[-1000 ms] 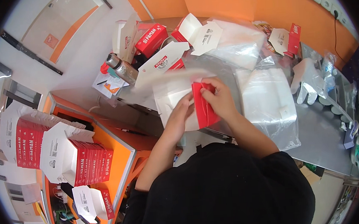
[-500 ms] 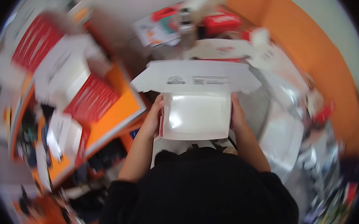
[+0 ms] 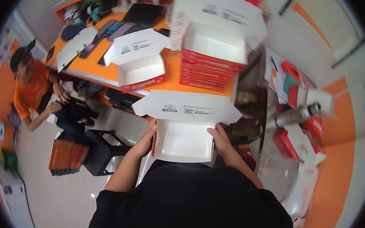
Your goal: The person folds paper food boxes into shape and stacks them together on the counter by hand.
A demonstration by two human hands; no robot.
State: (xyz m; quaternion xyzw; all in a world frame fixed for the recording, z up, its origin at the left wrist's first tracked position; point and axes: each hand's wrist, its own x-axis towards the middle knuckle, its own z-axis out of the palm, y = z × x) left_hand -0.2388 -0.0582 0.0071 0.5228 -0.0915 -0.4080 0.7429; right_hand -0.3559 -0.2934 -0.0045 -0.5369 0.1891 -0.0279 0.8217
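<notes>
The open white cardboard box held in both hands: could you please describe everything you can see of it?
The open white cardboard box is a shallow rectangular tray, white and empty inside, with a red outer wall showing at its left edge. Its wide lid flap stands folded back, away from the person, with small dark printed marks on it. The left hand grips the left side and the right hand the right. It is held level in front of the person's body, near the orange counter.

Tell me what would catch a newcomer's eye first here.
First, the open white cardboard box with red outer walls, lid flaps spread, held in front of the person's chest between the left hand and right hand. Just beyond it, a tall stack of matching red-and-white boxes stands on the orange tabletop. At far left, another person in an orange shirt sits near a black plastic stool.
</notes>
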